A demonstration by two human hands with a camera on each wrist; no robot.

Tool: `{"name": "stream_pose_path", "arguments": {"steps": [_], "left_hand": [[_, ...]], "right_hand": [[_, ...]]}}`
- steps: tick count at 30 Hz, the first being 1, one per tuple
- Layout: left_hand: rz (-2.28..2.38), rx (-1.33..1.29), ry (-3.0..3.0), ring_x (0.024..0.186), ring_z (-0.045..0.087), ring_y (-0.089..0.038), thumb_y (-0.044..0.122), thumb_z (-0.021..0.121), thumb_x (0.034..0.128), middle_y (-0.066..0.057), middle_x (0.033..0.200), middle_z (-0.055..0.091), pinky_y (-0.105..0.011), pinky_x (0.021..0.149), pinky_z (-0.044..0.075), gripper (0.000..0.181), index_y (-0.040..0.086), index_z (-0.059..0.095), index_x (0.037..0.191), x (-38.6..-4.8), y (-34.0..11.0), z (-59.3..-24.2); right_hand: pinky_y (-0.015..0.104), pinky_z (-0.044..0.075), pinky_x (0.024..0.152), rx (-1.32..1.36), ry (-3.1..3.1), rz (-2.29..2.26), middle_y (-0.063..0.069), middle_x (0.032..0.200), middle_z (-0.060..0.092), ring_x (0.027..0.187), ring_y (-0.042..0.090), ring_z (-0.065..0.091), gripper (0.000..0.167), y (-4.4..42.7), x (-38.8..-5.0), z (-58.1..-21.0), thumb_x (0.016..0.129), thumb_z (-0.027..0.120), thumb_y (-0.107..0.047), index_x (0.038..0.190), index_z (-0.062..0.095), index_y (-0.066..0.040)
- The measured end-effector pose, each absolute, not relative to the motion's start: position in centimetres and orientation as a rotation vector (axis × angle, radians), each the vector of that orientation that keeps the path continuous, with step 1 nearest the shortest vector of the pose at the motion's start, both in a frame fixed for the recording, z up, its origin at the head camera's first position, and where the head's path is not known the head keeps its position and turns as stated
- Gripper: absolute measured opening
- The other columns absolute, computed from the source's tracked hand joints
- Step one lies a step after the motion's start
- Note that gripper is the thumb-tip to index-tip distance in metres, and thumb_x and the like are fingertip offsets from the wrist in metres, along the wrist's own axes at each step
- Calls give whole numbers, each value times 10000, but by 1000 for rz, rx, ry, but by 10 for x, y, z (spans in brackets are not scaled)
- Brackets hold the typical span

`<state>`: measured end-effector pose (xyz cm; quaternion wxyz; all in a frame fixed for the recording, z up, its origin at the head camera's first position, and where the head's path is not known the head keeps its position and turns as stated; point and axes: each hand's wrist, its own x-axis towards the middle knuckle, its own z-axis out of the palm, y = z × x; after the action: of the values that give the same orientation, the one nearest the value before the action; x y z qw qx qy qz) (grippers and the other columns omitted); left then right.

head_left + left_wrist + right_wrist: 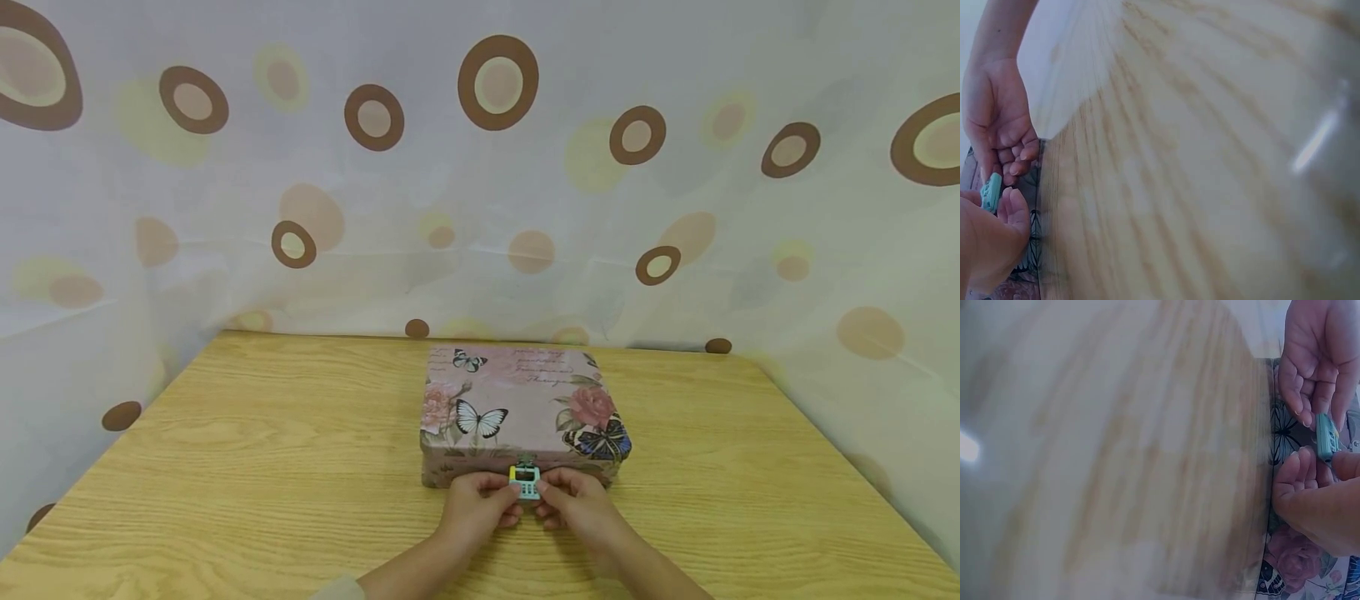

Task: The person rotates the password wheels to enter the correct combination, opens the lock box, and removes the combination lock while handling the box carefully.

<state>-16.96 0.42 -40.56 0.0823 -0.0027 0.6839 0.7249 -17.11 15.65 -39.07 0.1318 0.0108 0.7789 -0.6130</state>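
A small turquoise combination padlock (527, 488) with a yellow corner is at the front clasp (527, 459) of a pink box printed with flowers and butterflies (517, 400). My left hand (472, 510) pinches the padlock's left side between thumb and fingers. From the other side, my right hand (587, 505) pinches it likewise, thumb near the number dials. Both wrist views show the padlock (991, 192) between the two hands, close against the box front (1279, 456). Whether its shackle passes through the clasp, I cannot tell. The box lid is down.
The box stands on a wood-grain table (262, 450), near its back edge. Behind and on both sides hangs a pale sheet (420, 200) with brown, peach and yellow circles.
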Motion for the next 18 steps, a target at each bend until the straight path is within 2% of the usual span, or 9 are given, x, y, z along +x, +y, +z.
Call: {"name": "stream_pose_path", "arguments": {"steps": [8,18], "left_hand": [[2111,-20,2064,618,591,-63,9,588,875,-182,784,662,-252,621,601,195,-158,605,973,-172,6,-405],[2103,-62,2052,619,590,-65,12,592,871,-171,791,665,-255,627,602,200,-154,602,981,-173,8,-405]], "right_hand": [[211,532,622,47,2259,-1781,-11,761,574,715,93,552,263,156,-172,-390,945,497,-123,1047,541,116],[198,513,588,147,2305,-1842,-21,711,566,688,97,548,211,151,-170,-391,922,514,-85,992,563,107]]}}
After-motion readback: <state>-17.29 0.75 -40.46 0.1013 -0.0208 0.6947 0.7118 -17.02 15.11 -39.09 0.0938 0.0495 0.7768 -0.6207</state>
